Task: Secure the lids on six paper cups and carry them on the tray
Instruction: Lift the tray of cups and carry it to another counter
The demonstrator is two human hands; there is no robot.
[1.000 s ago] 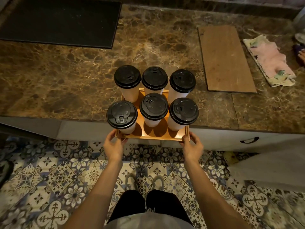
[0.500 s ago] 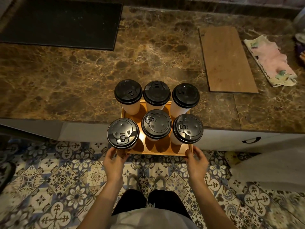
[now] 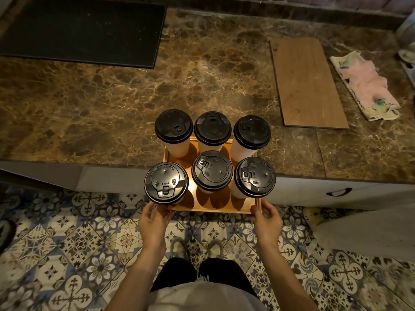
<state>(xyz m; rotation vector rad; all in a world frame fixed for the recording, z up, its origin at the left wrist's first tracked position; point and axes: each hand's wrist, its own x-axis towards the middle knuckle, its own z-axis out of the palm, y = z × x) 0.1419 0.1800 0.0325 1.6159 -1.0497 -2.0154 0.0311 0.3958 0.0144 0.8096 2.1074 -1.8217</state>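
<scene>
Several white paper cups with black lids stand in two rows on a small wooden tray. The front row holds a left cup, a middle cup and a right cup; the back row holds a left cup, a middle cup and a right cup. My left hand grips the tray's near left corner and my right hand grips its near right corner. The tray hangs over the counter's front edge, lifted above the floor.
A brown marble counter lies ahead, with a black mat at the back left, a wooden board to the right and a pink cloth at the far right. A drawer handle sits below. Patterned floor tiles lie underfoot.
Both hands have drawn the tray of cups back off the counter toward my body; it now juts past the counter's front edge over the floor.
</scene>
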